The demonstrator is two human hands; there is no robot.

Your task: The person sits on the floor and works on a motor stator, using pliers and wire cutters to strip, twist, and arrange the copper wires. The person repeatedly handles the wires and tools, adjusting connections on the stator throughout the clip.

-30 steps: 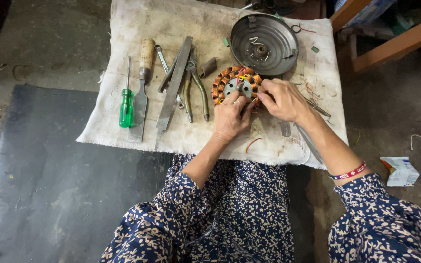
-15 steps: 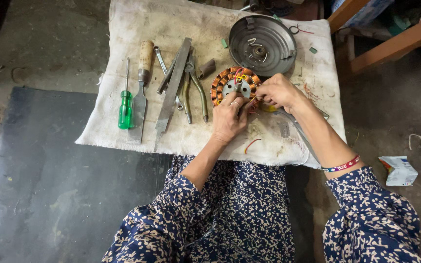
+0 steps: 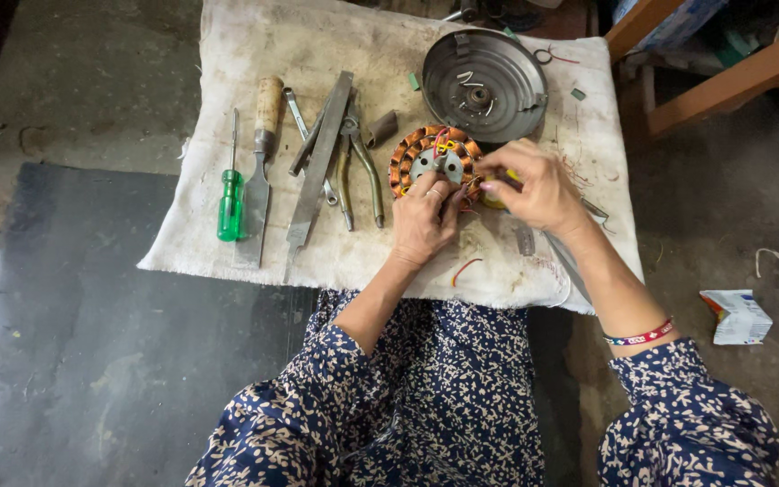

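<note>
A worn, stained white cloth (image 3: 227, 243) is spread on a rough concrete floor (image 3: 92, 81), and everything being worked on lies on it. Near the left, a dark rubber mat (image 3: 92, 343) covers the floor beside the cloth. At the far right stand wooden furniture legs (image 3: 723, 77), and a small crumpled packet (image 3: 737, 316) lies on the floor to the right.

A round copper-wound stator (image 3: 421, 153) sits right of the cloth's middle. The left hand (image 3: 424, 221) rests on its near edge, its grip narrow, fingertips pinching at the windings. The right hand (image 3: 534, 185) touches its right side, fingers curled tight over small wires; exactly what it holds is hidden.

Just beyond the stator lies a grey metal cover dish (image 3: 484, 81). To the left lie pliers (image 3: 358, 171), a flat file (image 3: 317, 167), a spanner (image 3: 304, 135), a wooden-handled chisel (image 3: 261, 171) and a green screwdriver (image 3: 230, 194).
</note>
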